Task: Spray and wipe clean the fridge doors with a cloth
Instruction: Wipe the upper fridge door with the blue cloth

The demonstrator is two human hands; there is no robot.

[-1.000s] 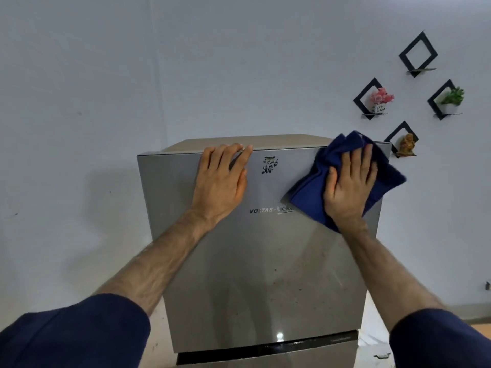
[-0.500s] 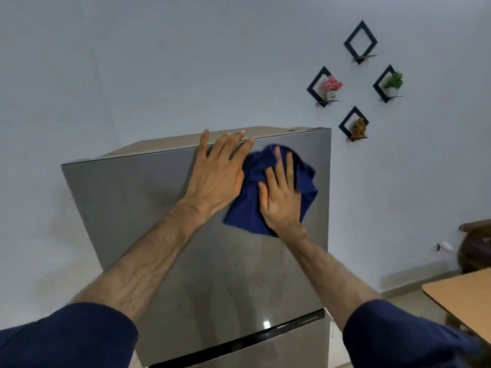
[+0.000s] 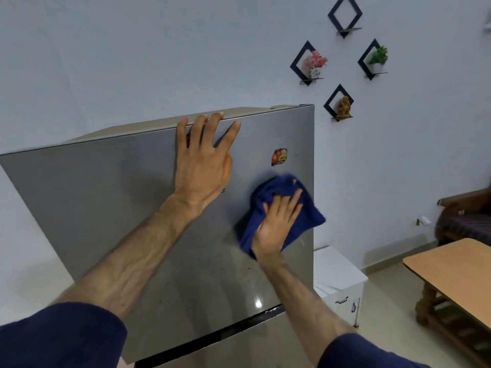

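- Blue cloth (image 3: 281,216) lies bunched flat under the right hand (image 3: 276,227), fingers straight and pressing it to the upper fridge door (image 3: 106,203) near the door's right edge; a loose corner overhangs that edge and could slip out
- Left hand (image 3: 204,160) is spread flat, fingertips over the door's top rim, holding nothing; a hard push may rock the fridge
- Sticker (image 3: 279,156) just above the cloth could catch and peel
- Specks low on the door may get missed
- No spray bottle in view

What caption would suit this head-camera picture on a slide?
Right hand presses a blue cloth against the grey fridge door while the left hand braces its top edge.
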